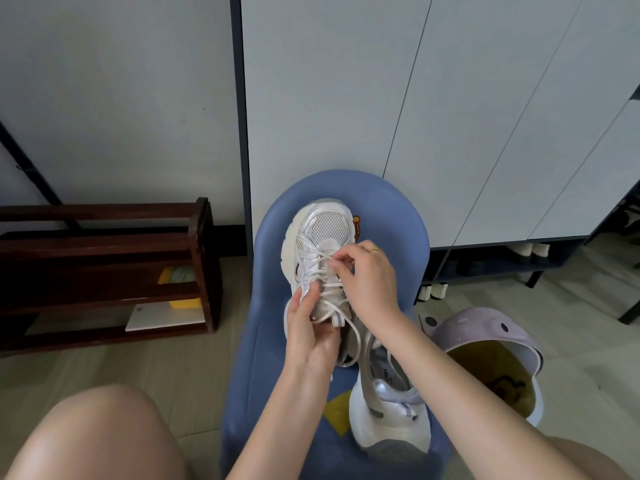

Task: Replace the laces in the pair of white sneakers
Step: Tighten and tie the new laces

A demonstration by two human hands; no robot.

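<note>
My bare knees (100, 434) sit closest, at the bottom edge, and between them runs the blue chair (398, 216) that I am using as a work surface. On its seat lie both white sneakers: the near sneaker (388, 420) tipped on its side by my right forearm, apparently without a lace, and the far sneaker (320, 244) upright with its toe pointing away from me.

The far one is the shoe in hand. A white lace (327, 284) already crosses several rows of eyelets, and loose ends loop down over the tongue toward the heel. I judge I am somewhere in the middle rows of this first shoe, so well under half the job is done.

To do this step well, I should keep the shoe pinned so it cannot slide, draw each crossing snug and flat before moving up, and keep the two ends even in length.

My left hand (308, 327) is curled round the side of the shoe near the collar, its thumb pressing down on the lacing. My right hand (367, 275), with a ring on one finger, comes in from above, its fingertips (337, 263) pinching the lace at an upper crossing.

A dark wooden rack (104, 271) stands at left, and a lilac tub (491, 351) sits at right on the floor.
</note>
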